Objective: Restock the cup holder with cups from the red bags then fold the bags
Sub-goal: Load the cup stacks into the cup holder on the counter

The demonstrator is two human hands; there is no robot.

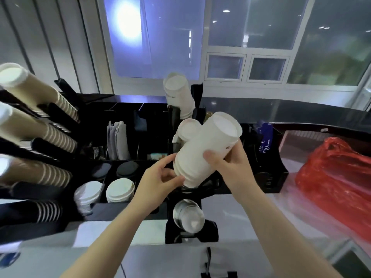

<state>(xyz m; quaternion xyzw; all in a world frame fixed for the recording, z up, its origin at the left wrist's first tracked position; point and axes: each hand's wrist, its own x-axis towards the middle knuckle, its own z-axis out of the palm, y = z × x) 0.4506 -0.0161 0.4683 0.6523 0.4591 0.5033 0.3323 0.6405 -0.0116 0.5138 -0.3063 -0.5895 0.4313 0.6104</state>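
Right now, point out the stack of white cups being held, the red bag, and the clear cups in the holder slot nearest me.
stack of white cups (202,149): head view, on its side wall.
red bag (337,177): head view, on its crumpled plastic.
clear cups (188,217): head view, on the top cup's base.

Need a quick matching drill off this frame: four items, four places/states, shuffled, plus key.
Items:
1. white cup stack
2. red bag
3. brown ribbed cups
4. white lids

Places/states:
A. slotted in the black rack at far left
B. held in both hands, tilted
C. lying on the counter at right
D. stacked in a tray compartment, lower left of the hands

Pairs: 1-B, 2-C, 3-A, 4-D. The left hand grips the stack's lower end, the right hand its side.
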